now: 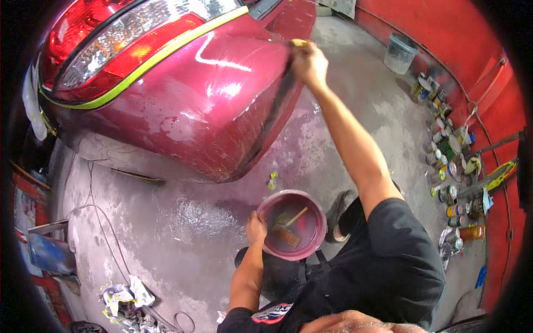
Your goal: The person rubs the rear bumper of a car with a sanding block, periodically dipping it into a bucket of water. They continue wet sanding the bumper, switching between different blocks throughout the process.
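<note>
My left hand (256,228) grips the left rim of a pinkish-purple basin (321,226) held near my lap. Cloudy liquid lies in the basin, along with a wooden-backed brush (285,235) and a pale stick-like handle. Stretched far forward, my right hand (310,64) is closed on a small yellow pad (300,43) at the side edge of the wet maroon car bumper (166,125). Motion blurs that hand a little, and its fingers partly cover the pad. Yellow-green masking tape (211,27) borders the tail light (150,53).
Many paint cans (447,193) line the red wall (444,39) at right, with a grey bucket (400,53) farther back. A cable (102,211) and crumpled paper (125,297) lie on the wet floor at left. A small tape scrap (272,180) sits beyond the basin.
</note>
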Action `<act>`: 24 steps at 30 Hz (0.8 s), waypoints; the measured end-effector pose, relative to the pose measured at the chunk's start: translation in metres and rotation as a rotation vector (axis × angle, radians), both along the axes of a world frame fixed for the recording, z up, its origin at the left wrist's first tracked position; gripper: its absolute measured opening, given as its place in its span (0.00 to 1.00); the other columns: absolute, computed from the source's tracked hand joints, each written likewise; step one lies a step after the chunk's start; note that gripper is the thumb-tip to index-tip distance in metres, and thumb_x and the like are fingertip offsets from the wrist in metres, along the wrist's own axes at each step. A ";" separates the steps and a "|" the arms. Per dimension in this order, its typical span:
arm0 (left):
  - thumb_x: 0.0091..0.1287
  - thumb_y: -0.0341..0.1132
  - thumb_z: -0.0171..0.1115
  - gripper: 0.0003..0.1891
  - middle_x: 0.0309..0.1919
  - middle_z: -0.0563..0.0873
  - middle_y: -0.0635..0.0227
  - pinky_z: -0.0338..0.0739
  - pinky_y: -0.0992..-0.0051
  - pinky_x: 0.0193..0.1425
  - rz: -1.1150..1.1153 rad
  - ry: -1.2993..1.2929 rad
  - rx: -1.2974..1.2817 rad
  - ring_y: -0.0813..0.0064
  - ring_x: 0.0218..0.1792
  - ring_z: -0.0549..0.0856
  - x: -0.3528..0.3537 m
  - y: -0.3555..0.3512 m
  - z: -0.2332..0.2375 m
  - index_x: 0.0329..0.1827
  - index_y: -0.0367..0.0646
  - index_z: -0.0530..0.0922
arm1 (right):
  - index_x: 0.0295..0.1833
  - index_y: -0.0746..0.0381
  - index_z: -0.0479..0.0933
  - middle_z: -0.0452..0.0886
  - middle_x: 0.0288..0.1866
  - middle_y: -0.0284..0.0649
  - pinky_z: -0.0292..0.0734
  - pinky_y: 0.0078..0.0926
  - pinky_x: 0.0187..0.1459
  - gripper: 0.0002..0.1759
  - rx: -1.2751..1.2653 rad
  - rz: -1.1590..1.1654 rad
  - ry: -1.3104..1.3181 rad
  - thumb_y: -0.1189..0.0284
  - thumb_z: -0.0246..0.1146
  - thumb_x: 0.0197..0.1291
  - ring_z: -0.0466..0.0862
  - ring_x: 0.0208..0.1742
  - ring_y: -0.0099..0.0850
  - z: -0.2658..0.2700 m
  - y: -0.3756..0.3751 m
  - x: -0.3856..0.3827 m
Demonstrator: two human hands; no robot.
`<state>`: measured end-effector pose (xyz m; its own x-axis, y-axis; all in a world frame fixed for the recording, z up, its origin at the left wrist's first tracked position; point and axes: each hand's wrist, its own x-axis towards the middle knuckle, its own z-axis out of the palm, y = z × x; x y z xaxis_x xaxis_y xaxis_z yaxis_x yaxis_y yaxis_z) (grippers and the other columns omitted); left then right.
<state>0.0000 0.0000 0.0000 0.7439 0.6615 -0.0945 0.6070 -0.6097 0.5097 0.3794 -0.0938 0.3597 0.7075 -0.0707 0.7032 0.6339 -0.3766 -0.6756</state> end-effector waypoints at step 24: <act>0.76 0.51 0.51 0.19 0.42 0.84 0.42 0.79 0.46 0.45 0.036 -0.029 0.060 0.38 0.44 0.85 -0.003 -0.014 0.000 0.50 0.43 0.74 | 0.42 0.65 0.82 0.83 0.42 0.53 0.79 0.43 0.46 0.11 0.088 -0.013 -0.056 0.69 0.70 0.58 0.85 0.43 0.50 0.006 0.012 -0.027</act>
